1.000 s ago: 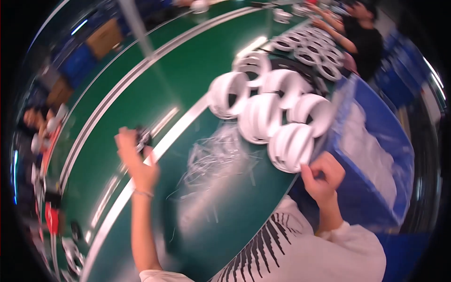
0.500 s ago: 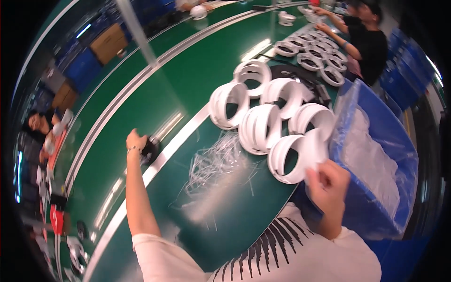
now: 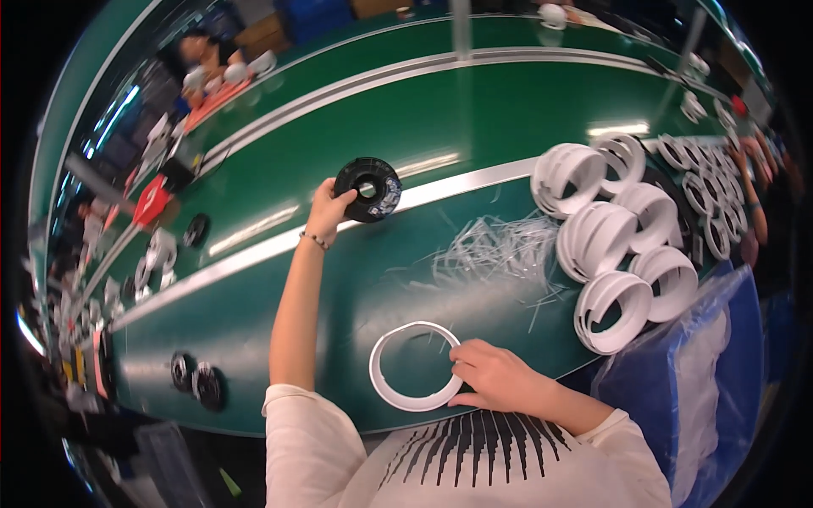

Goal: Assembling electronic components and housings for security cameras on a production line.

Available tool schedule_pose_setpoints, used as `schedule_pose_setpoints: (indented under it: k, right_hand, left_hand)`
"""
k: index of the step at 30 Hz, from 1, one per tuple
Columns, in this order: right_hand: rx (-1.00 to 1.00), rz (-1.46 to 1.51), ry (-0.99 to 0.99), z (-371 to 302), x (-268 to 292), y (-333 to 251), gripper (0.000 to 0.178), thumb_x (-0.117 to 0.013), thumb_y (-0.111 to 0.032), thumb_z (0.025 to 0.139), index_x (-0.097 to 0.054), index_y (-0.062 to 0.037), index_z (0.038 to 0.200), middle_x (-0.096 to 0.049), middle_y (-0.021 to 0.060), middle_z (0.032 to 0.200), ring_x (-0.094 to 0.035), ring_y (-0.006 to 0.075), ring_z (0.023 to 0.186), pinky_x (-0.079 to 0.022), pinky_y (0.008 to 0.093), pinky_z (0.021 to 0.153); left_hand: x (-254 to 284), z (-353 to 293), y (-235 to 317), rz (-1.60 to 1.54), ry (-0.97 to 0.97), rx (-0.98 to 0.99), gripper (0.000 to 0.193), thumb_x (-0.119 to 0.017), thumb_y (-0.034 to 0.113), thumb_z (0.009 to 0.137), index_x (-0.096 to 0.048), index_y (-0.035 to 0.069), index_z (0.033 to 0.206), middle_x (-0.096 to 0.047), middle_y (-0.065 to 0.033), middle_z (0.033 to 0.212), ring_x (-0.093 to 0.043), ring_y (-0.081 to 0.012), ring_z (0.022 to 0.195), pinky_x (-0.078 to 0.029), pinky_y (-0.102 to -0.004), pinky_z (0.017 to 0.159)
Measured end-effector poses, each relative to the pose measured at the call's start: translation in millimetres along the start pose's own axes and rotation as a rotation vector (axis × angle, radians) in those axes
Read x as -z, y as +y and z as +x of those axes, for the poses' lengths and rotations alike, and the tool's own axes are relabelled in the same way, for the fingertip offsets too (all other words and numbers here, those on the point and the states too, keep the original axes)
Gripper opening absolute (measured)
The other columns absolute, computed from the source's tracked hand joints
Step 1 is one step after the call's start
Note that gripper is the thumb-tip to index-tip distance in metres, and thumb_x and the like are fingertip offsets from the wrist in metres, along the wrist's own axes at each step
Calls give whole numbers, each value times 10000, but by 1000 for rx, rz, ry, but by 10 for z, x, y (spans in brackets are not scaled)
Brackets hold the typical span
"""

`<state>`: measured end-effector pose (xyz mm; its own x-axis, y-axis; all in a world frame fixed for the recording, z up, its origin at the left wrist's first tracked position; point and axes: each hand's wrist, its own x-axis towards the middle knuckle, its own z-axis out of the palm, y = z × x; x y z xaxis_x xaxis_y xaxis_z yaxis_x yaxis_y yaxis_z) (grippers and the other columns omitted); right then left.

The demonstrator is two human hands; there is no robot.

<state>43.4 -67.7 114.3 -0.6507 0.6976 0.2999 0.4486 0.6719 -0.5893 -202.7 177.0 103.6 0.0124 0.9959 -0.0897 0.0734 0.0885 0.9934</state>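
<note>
My left hand [image 3: 325,212] is closed on the edge of a black round part [image 3: 385,173] with a hole in its middle. It holds this part up, facing me, above the metal strip beside the green belt. My right hand [image 3: 501,378] grips a white plastic ring [image 3: 415,404] at its right side, close to the table's near edge. Fingers lie over the rim and the thumb is below. Through the ring the green tabletop shows. To the right stand several white rings [image 3: 594,241], grouped in stacks.
Thin clear plastic strips [image 3: 500,250] lie heaped mid-table. Two black round parts [image 3: 207,386] sit at the left. A blue bin [image 3: 741,330] lined with clear plastic stands at the right. Other people work across the belt [image 3: 339,127] and at the far right, near more white rings [image 3: 711,190].
My left hand has lifted the black round part from the belt. My right hand has brought a white ring from the stacks to in front of me. The view has turned left.
</note>
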Motion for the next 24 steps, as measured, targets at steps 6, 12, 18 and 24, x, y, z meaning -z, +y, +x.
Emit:
schedule_pose_setpoints:
  k: [6, 12, 18, 24]
  right_hand:
    - [107, -238, -161, 303, -116, -50, 556, -692, -446, 517, -571, -14, 846, -509, 124, 972, -423, 322, 1002, -326, 445, 860]
    - [34, -274, -436, 420, -114, -445, 1093, -722, -544, 406, -255, -49, 1261, -134, 230, 1325, -115, 442, 1207, -135, 576, 939]
    - [0, -263, -358, 507, -282, -382, 1099, -766, -464, 381, -258, -38, 1258, -188, 241, 1293, -214, 396, 1177, -203, 458, 965]
    - [-56, -219, -323, 547, -422, -409, 1080, -780, -365, 381, -242, -7, 1246, -216, 231, 1280, -227, 388, 1176, -204, 441, 974]
  left_hand:
    - [437, -1178, -255, -286, 189, -40, 210, -478, -23, 773, -424, 13, 973, -556, -101, 899, -589, -173, 756, -524, -290, 603]
    - [447, -1609, -744, -398, 410, -157, 268, -510, -58, 730, -431, -3, 980, -539, -66, 897, -530, -114, 789, -451, -234, 691]
    - [443, -1647, -817, -368, 462, -255, 290, -528, -47, 704, -439, -8, 978, -529, -69, 908, -516, -126, 826, -420, -247, 748]
    - [366, -1665, -770, -547, 463, -219, 323, -521, -40, 668, -430, -4, 976, -523, -65, 885, -510, -128, 807, -420, -251, 732]
